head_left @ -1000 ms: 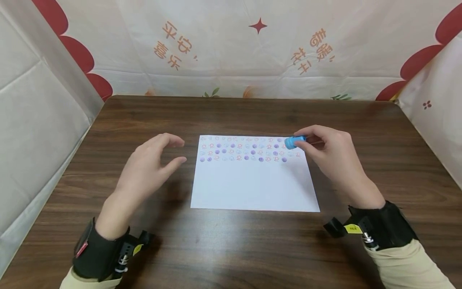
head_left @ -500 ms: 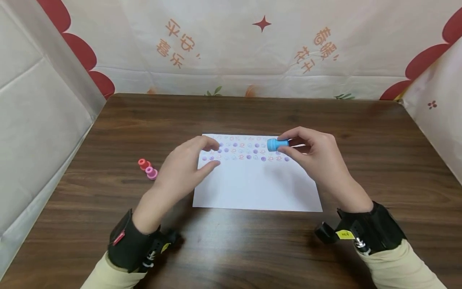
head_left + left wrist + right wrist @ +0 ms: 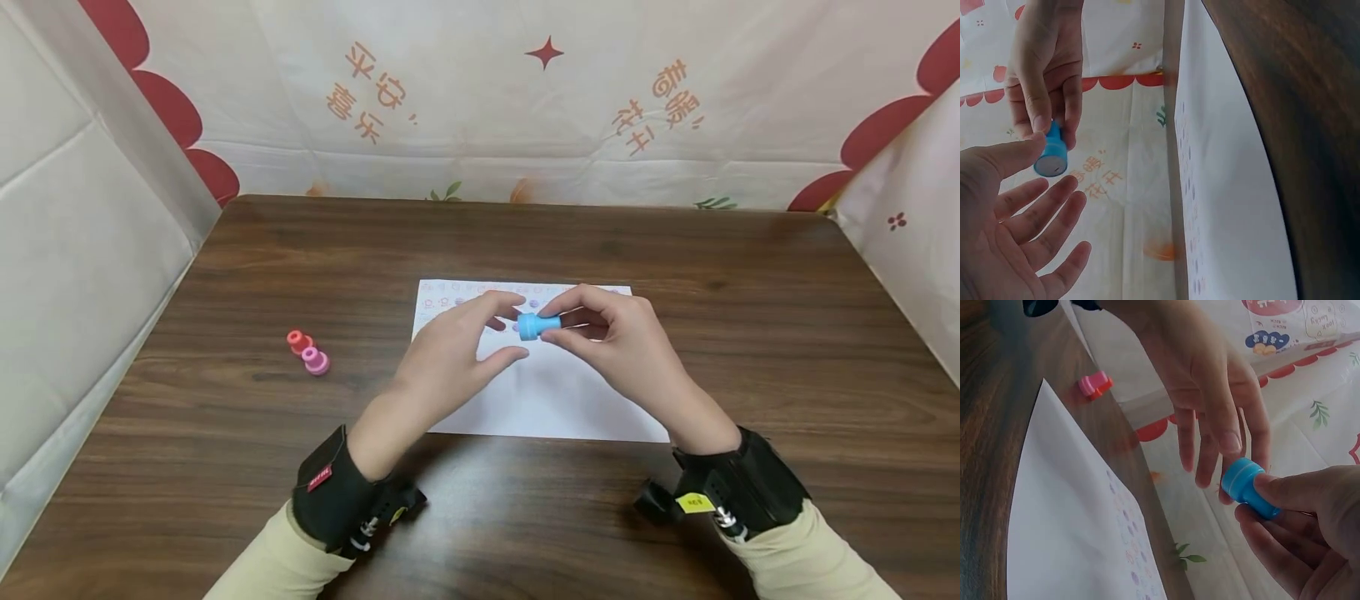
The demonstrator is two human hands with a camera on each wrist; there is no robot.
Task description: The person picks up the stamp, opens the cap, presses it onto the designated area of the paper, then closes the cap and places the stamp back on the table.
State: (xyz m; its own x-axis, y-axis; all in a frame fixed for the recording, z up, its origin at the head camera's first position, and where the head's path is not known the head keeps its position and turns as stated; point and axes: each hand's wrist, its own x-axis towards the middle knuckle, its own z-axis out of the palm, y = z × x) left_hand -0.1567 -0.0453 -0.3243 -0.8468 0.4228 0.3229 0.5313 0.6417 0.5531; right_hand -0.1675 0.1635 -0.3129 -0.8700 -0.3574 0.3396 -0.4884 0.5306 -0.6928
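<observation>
My right hand pinches a small blue stamp by its narrow handle, thumb on one side and fingers on the other. The stamp lies sideways in the air above a white sheet of paper, its wide end pointing left. Facing that end, my left hand has its thumb and fingers spread apart, fingertips right beside the stamp. In the left wrist view the stamp's round pale face shows. Rows of small purple, red and blue printed marks run along the paper's far part, partly hidden by both hands.
Left of the paper, a red stamp and a pink stamp stand close together on the brown wooden table. A white printed cloth hangs behind the table's far edge.
Both hands have come together over the paper: the left moved right, the right moved left with the blue stamp. The red and pink stamps, first hidden behind the left hand, are now visible.
</observation>
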